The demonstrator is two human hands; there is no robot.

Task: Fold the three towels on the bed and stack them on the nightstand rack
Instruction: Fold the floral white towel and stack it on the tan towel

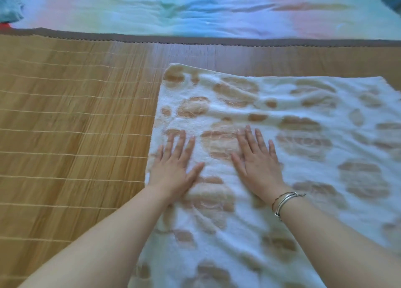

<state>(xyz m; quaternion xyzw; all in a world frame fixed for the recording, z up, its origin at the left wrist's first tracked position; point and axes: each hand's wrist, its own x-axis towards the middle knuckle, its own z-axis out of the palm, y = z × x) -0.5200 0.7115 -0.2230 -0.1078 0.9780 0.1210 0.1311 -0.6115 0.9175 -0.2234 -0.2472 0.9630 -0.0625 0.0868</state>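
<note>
We are viewing the bamboo mat (65, 135), which is spanning the frame's left and centre. A pastel rainbow sheet (195, 9) is lying across the top. The cream towel (314, 135) with tan blotches is lying flat on the mat, filling the lower right of the frame; its long axis appears to be running from the bottom edge toward the upper right, though its full extent is cut off. We are pressing the left hand (173, 166) and the right hand (258, 164) palm-down on the towel, fingers straight and spread, gripping nothing. A teal cloth (9, 7) is showing at upper left. Thin bracelets (284, 201) are circling the right wrist.
</note>
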